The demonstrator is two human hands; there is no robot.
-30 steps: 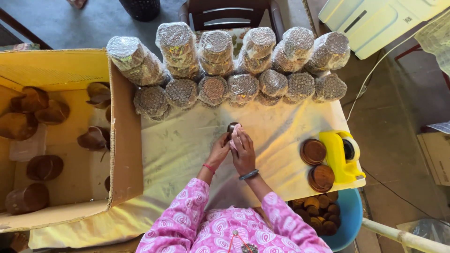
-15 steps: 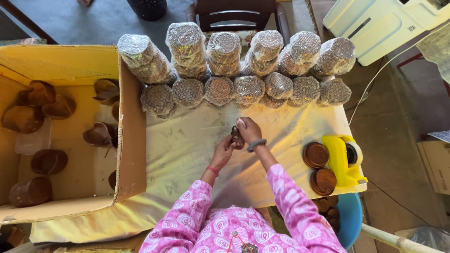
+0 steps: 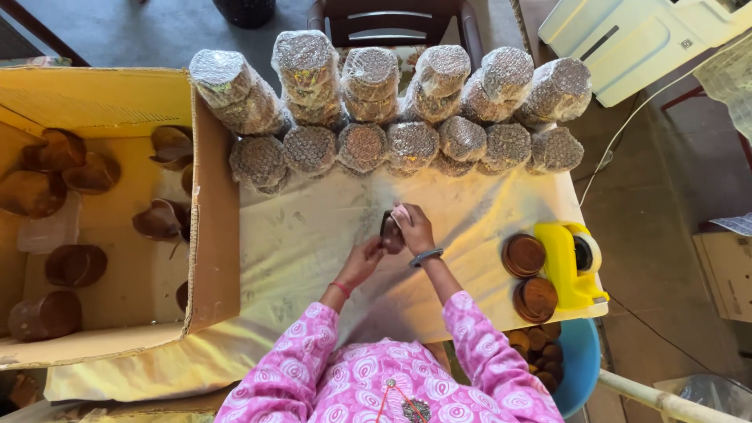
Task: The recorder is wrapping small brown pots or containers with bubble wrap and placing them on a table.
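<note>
A table is covered with a pale, glossy sheet, and a grey floor is seen around it. A dark chair is set behind the table's far edge, and a white machine stands off its far right corner.

Along the far edge of the table, two rows of round bundles wrapped in bubble wrap are stacked, touching each other. At the table's left, an open cardboard box is placed, with several brown cups lying loose inside it. Near the table's right edge a yellow tape dispenser is set, and two round brown lids lie just beside it. Below the table's right corner, a blue tub of small brown pieces is partly seen.

Near the middle of the table, a small dark cup is held up between both hands. The right hand is closed over its top and side, and the left hand is pressed against it from below. Nothing lies between the hands and the wrapped bundles.
</note>
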